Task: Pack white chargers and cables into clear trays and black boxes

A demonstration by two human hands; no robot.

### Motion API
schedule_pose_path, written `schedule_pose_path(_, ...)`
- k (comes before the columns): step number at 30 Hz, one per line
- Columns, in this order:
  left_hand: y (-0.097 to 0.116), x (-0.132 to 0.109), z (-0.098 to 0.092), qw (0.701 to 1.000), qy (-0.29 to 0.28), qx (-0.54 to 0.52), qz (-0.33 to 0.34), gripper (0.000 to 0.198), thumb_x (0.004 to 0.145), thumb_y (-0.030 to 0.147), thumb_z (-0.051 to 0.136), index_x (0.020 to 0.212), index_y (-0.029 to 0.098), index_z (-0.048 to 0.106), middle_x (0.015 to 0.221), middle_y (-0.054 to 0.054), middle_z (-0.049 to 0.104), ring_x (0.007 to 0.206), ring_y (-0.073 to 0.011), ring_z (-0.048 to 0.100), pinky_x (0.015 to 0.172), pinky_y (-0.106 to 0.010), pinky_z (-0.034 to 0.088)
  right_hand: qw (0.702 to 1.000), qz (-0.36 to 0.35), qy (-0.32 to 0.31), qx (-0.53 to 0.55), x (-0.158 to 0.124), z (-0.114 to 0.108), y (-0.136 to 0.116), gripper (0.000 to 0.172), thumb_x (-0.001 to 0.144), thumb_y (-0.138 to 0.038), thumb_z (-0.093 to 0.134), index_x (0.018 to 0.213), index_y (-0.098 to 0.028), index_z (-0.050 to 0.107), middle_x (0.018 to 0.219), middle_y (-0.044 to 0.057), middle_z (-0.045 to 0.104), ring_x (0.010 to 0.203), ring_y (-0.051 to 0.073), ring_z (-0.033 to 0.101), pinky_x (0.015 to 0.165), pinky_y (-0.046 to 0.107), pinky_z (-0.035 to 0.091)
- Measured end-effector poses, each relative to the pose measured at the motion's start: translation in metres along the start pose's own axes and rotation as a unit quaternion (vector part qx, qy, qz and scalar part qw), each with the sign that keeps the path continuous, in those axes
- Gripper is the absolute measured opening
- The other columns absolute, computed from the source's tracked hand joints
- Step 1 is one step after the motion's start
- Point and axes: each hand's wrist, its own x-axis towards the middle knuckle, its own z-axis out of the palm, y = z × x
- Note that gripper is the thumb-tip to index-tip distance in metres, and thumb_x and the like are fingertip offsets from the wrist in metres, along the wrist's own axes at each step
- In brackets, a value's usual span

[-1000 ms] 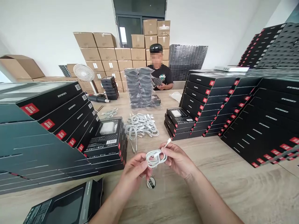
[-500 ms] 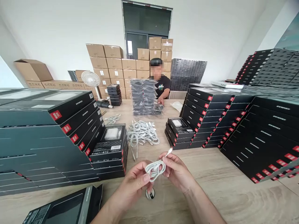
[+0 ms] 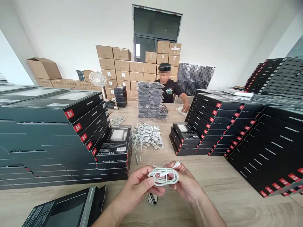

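Note:
A coiled white cable point(image 3: 163, 176) hangs between both of my hands above the wooden table point(image 3: 227, 189). My left hand point(image 3: 138, 186) pinches the coil's left end with thumb and fingers. My right hand point(image 3: 187, 183) grips the right end, and a white plug sticks up past its fingers. Under the coil a small round black-and-white object point(image 3: 152, 199) lies on the table. A heap of loose white cables point(image 3: 146, 138) lies farther back in the middle.
Tall stacks of black boxes with red labels stand left point(image 3: 59, 135) and right point(image 3: 260, 126). An open black box point(image 3: 63, 209) lies near left. Across the table sits a person in a black shirt point(image 3: 169, 90) behind stacked bagged items point(image 3: 151, 101). Cardboard cartons point(image 3: 123, 67) and a fan point(image 3: 98, 80) line the back.
The view has tilted up. My hands have turned the coil from a hanging loop to a flatter, wider one. The person opposite has reached a hand out to the right.

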Motion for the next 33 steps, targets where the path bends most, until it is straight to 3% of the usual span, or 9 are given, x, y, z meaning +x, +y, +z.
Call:
schedule_pose_path(7,-0.002,0.006,0.003,0.997,0.063,-0.026,0.040,0.034,0.084,0.038,0.075,0.106,0.022,0.054,0.087,-0.003,0.075,0.070,-0.0146,0.072,0.067,-0.028,0.059,0.998,-0.018,0.038,0.041,0.004,0.007,0.002,0.033,0.050,-0.028,0.097,0.070,-0.017,0.072,0.058,0.000,0.069,0.042,0.006,0.052,0.035,0.012,0.039)
schedule_pose_path(12,-0.003,0.009,0.002,0.995,0.066,-0.035,0.062,0.038,0.075,0.029,0.083,0.087,0.020,0.048,0.088,-0.001,0.075,0.074,-0.0133,0.072,0.069,-0.026,0.058,0.996,-0.018,0.067,0.061,0.005,0.009,0.002,0.032,0.050,-0.023,0.097,0.069,-0.018,0.073,0.065,0.001,0.072,0.046,0.008,0.058,0.039,0.013,0.046)
schedule_pose_path(16,-0.004,0.011,0.004,0.993,0.111,-0.018,0.041,0.038,0.075,0.032,0.083,0.079,0.019,0.048,0.081,-0.001,0.075,0.072,-0.0135,0.072,0.068,-0.025,0.058,0.996,-0.012,0.056,0.068,0.005,0.008,0.002,0.031,0.052,-0.023,0.097,0.070,-0.018,0.073,0.064,0.000,0.073,0.045,0.008,0.059,0.040,0.014,0.048)
schedule_pose_path(23,-0.007,0.014,0.013,0.969,0.220,0.047,0.099,0.032,0.084,0.040,0.069,0.076,0.022,0.044,0.067,0.003,0.068,0.060,-0.0126,0.066,0.061,-0.027,0.056,0.998,-0.030,0.041,0.033,0.005,0.014,0.005,0.038,0.069,-0.045,0.087,0.088,-0.014,0.076,0.076,0.008,0.076,0.065,0.016,0.069,0.053,0.022,0.057)
schedule_pose_path(27,-0.012,0.016,0.016,0.953,0.253,0.092,0.139,0.026,0.085,0.032,0.064,0.075,0.023,0.041,0.069,0.006,0.064,0.055,-0.0120,0.063,0.054,-0.027,0.055,0.994,-0.060,0.085,0.027,0.007,0.017,0.009,0.039,0.067,-0.047,0.088,0.082,-0.015,0.074,0.080,0.007,0.076,0.069,0.018,0.071,0.051,0.022,0.056)
schedule_pose_path(33,-0.014,0.019,0.017,0.947,0.273,0.097,0.139,0.026,0.081,0.028,0.065,0.080,0.024,0.039,0.076,0.006,0.064,0.048,-0.0088,0.060,0.049,-0.023,0.051,0.990,-0.082,0.106,0.033,0.009,0.017,0.010,0.040,0.064,-0.049,0.089,0.080,-0.017,0.070,0.075,0.004,0.073,0.067,0.019,0.070,0.049,0.024,0.057)
